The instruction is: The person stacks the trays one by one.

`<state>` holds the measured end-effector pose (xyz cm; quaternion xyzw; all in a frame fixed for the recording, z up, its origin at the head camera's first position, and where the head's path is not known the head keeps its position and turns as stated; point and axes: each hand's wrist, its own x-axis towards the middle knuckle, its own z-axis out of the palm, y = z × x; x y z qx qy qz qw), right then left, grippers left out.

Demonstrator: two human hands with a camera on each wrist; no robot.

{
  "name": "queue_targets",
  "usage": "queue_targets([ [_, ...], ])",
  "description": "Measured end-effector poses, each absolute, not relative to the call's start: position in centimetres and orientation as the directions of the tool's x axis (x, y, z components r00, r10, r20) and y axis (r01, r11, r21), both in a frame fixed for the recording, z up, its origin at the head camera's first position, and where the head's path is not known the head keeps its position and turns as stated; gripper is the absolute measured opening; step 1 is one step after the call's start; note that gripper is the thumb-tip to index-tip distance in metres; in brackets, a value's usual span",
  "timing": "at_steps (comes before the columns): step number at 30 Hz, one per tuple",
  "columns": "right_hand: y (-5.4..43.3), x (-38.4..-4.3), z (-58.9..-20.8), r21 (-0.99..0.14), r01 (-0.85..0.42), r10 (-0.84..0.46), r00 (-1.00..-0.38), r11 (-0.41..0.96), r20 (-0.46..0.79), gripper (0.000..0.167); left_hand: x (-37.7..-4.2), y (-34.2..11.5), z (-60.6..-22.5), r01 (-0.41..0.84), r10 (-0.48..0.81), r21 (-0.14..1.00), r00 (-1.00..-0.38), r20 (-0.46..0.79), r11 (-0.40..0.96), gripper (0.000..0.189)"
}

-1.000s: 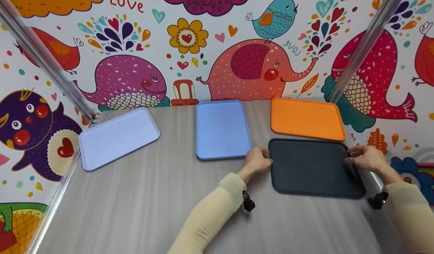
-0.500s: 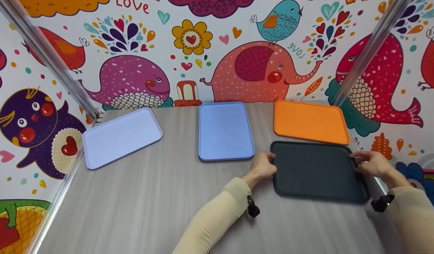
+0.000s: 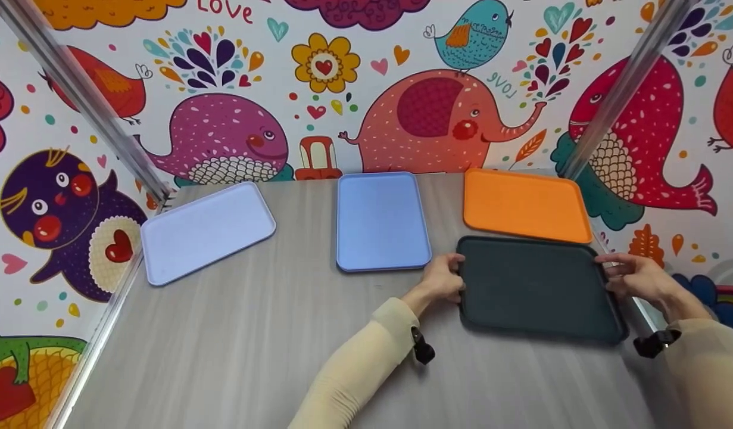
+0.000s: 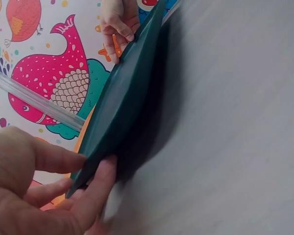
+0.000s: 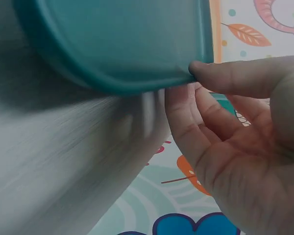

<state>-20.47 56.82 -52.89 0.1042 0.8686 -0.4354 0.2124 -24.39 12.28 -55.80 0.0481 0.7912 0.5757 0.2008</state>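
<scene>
In the head view, a dark green rectangular tray (image 3: 539, 289) lies at the right, just in front of an orange tray (image 3: 527, 205). My left hand (image 3: 440, 279) pinches its left edge, and the left wrist view shows the thumb above the rim with fingers underneath. At the opposite end, my right hand (image 3: 646, 283) grips the tray's right edge; in the right wrist view the thumb (image 5: 206, 73) presses the rim from above and the fingers sit beneath it. Shadow falls under the dark green tray (image 4: 120, 93), its underside standing off the table in the left wrist view.
A blue tray (image 3: 383, 221) lies at the table's back middle, close to my left hand. Farther left is a pale lavender tray (image 3: 208, 233), set at a slant. Patterned walls (image 3: 318, 131) and metal posts (image 3: 619, 89) bound the grey table (image 3: 241, 345).
The head view has shifted slightly. My right hand has moved a little to the right at the tray's edge. The dark green tray looks slightly larger, and the other trays stay put.
</scene>
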Motion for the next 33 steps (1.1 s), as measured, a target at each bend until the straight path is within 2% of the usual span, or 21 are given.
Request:
queue_targets([
  [5, 57.1, -20.3, -52.6, -0.775, 0.366, -0.028, -0.896, 0.515, -0.442, 0.062, -25.0, 11.6, -55.7, -0.175, 0.354, 0.946, -0.896, -0.268, 0.274, 0.066],
  [17, 56.4, -20.6, -51.0, -0.857, 0.362, -0.064, -0.909, 0.366, -0.411, 0.069, -27.2, 9.4, -53.8, -0.247, 0.441, 0.966, -0.861, -0.253, 0.072, 0.070],
  [24, 55.4, -21.2, -50.4, -0.916, 0.361, -0.106, -0.918, 0.175, -0.382, 0.066, -28.2, 8.0, -52.9, -0.273, 0.473, 0.962, -0.847, -0.242, 0.004, 0.072],
  [28, 54.7, -21.6, -50.1, -0.922, 0.363, -0.115, -0.918, 0.135, -0.379, 0.067, -28.8, 7.2, -52.3, -0.293, 0.480, 0.956, -0.842, -0.245, -0.028, 0.071],
  [33, 53.9, -22.4, -49.3, -0.932, 0.363, -0.130, -0.924, -0.003, -0.360, 0.059, -29.6, 6.3, -51.3, -0.317, 0.499, 0.947, -0.830, -0.248, -0.056, 0.071],
])
